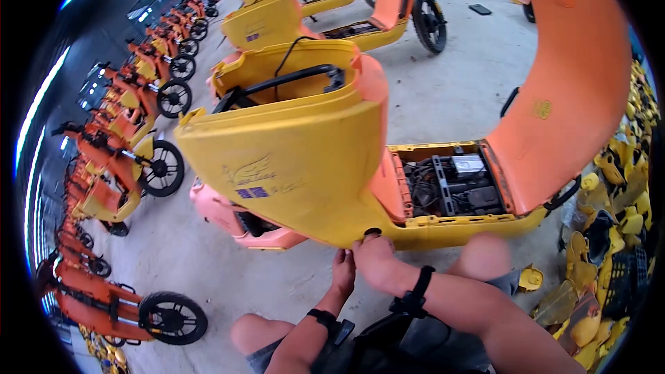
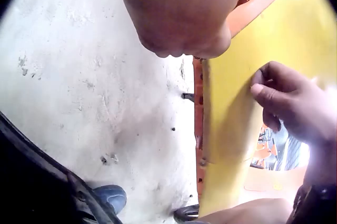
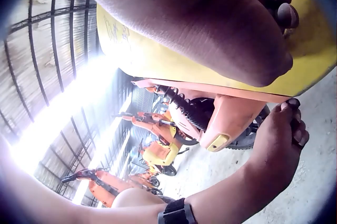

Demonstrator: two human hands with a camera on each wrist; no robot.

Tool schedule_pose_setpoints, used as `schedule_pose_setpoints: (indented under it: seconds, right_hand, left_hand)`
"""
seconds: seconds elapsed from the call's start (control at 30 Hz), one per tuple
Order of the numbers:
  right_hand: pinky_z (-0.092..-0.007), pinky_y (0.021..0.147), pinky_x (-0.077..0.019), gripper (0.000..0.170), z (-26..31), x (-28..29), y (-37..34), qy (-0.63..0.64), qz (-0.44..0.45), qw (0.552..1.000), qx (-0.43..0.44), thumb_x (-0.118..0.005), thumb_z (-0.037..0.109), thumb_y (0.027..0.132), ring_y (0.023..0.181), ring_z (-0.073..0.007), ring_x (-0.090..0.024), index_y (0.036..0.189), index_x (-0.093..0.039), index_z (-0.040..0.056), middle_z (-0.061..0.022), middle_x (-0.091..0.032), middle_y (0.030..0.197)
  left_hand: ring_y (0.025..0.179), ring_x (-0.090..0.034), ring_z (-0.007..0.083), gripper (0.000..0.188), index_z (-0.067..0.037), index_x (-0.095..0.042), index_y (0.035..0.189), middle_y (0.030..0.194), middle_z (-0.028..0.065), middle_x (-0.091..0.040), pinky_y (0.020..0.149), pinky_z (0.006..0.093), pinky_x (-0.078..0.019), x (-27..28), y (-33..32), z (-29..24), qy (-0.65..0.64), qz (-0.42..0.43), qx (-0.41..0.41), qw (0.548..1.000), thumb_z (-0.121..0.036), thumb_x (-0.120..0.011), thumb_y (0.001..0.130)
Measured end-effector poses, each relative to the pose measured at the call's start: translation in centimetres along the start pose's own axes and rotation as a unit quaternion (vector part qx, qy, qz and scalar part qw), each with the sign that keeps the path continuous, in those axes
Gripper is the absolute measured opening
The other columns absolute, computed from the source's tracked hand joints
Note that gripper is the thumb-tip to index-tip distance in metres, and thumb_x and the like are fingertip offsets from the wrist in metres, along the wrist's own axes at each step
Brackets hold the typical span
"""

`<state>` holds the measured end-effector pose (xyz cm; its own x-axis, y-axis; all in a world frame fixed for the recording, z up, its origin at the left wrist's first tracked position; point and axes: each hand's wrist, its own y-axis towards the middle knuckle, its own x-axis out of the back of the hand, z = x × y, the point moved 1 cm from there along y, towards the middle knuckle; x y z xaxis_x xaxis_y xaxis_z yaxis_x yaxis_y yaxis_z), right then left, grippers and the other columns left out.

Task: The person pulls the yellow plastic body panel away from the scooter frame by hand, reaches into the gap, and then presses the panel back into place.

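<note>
A yellow-and-orange scooter body panel [image 1: 291, 159] with a faded winged logo stands before me. My right hand [image 1: 377, 263] is at its lower edge, just below a dark round spot [image 1: 373, 231]. In the left wrist view the right hand [image 2: 295, 100] has bent fingers, its thumb and forefinger close together against the yellow surface. My left hand [image 1: 343, 273] reaches up beside it, fingertips right at the panel's bottom edge. The right wrist view shows the left hand [image 3: 279, 140] with curled fingers under that edge. Whatever lies between the fingers of either hand is hidden.
The scooter's open floor bay [image 1: 450, 183] shows wires and a silver box. Rows of scooters [image 1: 163, 100] line the left, and one [image 1: 104, 301] stands near at lower left. Loose yellow panels [image 1: 589, 270] are heaped at right. A dark flat object [image 1: 479, 10] lies on the concrete floor.
</note>
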<state>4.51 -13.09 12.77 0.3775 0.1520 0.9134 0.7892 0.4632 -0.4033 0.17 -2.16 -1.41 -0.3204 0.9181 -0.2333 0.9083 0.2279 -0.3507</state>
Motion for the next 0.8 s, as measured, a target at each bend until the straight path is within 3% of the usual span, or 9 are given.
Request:
schedule_pose_setpoints:
  seconds: [0.07, 0.1, 0.2, 0.4, 0.63, 0.7, 0.8]
  right_hand:
    - [-0.0445, 0.058, -0.0518, 0.035, -0.2, -0.3, -0.1, -0.013, -0.004, 1.0, 0.014, -0.055, 0.023, 0.088, 0.096, -0.0285, -0.065, 0.118, -0.058, 0.0046, -0.015, -0.065, 0.107]
    - [-0.0438, 0.059, -0.052, 0.036, -0.2, -0.4, -0.1, -0.026, -0.005, 1.0, 0.016, -0.056, 0.022, 0.087, 0.097, -0.0283, -0.064, 0.118, -0.058, 0.004, -0.0147, -0.065, 0.107]
    - [-0.0418, 0.059, -0.0518, 0.035, -0.3, 0.8, -0.8, -0.02, -0.002, 0.999, 0.027, -0.057, 0.021, 0.086, 0.098, -0.0278, -0.064, 0.116, -0.058, 0.0041, -0.0135, -0.066, 0.104]
    - [-0.0402, 0.058, -0.051, 0.032, -0.2, 0.4, -0.6, -0.021, -0.006, 0.999, 0.023, -0.056, 0.021, 0.085, 0.097, -0.0268, -0.065, 0.112, -0.06, 0.0038, -0.0132, -0.067, 0.1]
    - [-0.0395, 0.06, -0.0507, 0.033, -0.4, 0.7, -0.8, -0.016, -0.025, 0.999, 0.034, -0.057, 0.02, 0.084, 0.094, -0.0265, -0.064, 0.113, -0.059, 0.0026, -0.0142, -0.068, 0.1]
    - [-0.0395, 0.06, -0.0507, 0.034, -0.5, 0.8, -0.9, -0.02, -0.027, 0.999, 0.036, -0.057, 0.02, 0.084, 0.093, -0.0262, -0.064, 0.113, -0.059, 0.0024, -0.0143, -0.068, 0.1]
    - [-0.0389, 0.061, -0.0511, 0.034, -0.6, 0.9, -1.0, -0.023, -0.018, 0.998, 0.048, -0.057, 0.02, 0.085, 0.095, -0.0264, -0.064, 0.114, -0.058, 0.002, -0.014, -0.068, 0.102]
  left_hand:
    - [0.084, -0.055, 0.0109, 0.021, -0.004, -0.054, 0.114, 0.099, 0.0022, -0.06, 0.073, 0.0251, -0.045, -0.2, -0.2, -1.2, -0.057, 0.013, 0.055, 0.997, -0.019, -0.044, 0.102]
    - [0.084, -0.055, 0.0109, 0.021, -0.004, -0.054, 0.114, 0.099, 0.0022, -0.06, 0.073, 0.0251, -0.045, 0.4, 0.1, -1.0, -0.057, 0.005, 0.051, 0.997, -0.019, -0.044, 0.102]
    - [0.061, -0.04, 0.0067, 0.01, -0.008, -0.055, 0.098, 0.077, -0.0043, -0.048, 0.053, 0.0225, -0.0299, 1.4, 1.1, -0.3, -0.046, 0.05, 0.088, 0.994, -0.015, -0.048, 0.097]
    - [0.061, -0.041, 0.0071, 0.007, -0.011, -0.053, 0.093, 0.075, -0.0051, -0.047, 0.053, 0.0219, -0.0301, 2.1, 1.6, -1.0, -0.101, 0.081, 0.158, 0.979, -0.007, -0.047, 0.092]
    - [0.065, -0.048, 0.0083, 0.007, -0.011, -0.052, 0.094, 0.079, -0.004, -0.052, 0.058, 0.0224, -0.0388, 3.5, 2.8, -0.8, -0.132, 0.128, 0.217, 0.959, -0.006, -0.047, 0.092]
    - [0.068, -0.05, 0.009, 0.008, -0.01, -0.052, 0.095, 0.081, -0.0035, -0.053, 0.062, 0.0225, -0.0418, 3.4, 2.9, -0.3, -0.202, 0.141, 0.233, 0.941, -0.006, -0.046, 0.092]
    - [0.068, -0.05, 0.0099, 0.008, -0.012, -0.052, 0.095, 0.081, -0.0021, -0.053, 0.061, 0.0228, -0.04, 3.3, 2.5, -1.0, -0.207, 0.154, 0.245, 0.935, -0.009, -0.044, 0.096]
